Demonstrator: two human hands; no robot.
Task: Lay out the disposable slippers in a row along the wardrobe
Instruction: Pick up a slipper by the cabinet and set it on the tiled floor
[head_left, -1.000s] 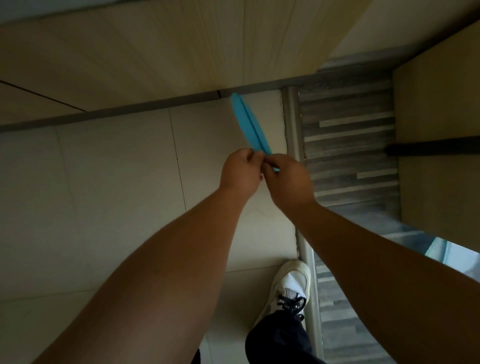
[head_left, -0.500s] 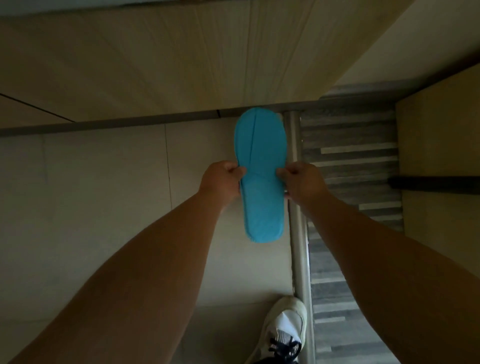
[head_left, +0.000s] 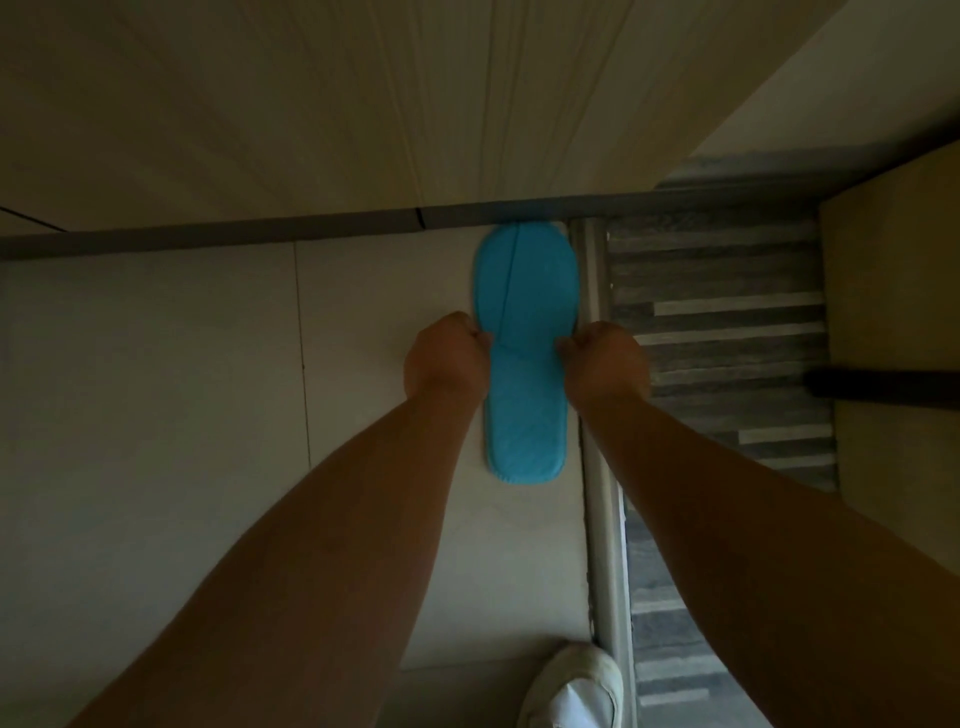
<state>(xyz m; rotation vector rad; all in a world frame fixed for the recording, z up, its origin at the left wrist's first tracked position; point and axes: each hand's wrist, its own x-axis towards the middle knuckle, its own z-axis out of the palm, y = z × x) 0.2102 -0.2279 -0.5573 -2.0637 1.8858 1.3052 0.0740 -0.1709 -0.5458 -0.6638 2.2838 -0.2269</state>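
A flat blue disposable slipper (head_left: 524, 353) lies lengthwise over the pale tiled floor, its toe touching the dark plinth (head_left: 260, 236) at the foot of the light wooden wardrobe (head_left: 311, 104). My left hand (head_left: 447, 358) pinches the slipper's left edge at mid-length. My right hand (head_left: 605, 361) pinches its right edge at the same height. Whether the slipper rests on the floor or hovers just above it cannot be told.
A metal threshold strip (head_left: 597, 519) runs just right of the slipper, with grey striped flooring (head_left: 717, 322) beyond it. A wooden panel with a dark bar (head_left: 883, 389) stands at the right. My white sneaker (head_left: 576, 686) is at the bottom.
The slipper was held edge-on and folded a second ago; both hands spread it flat and lowered it forward until its toe reached the wardrobe plinth.
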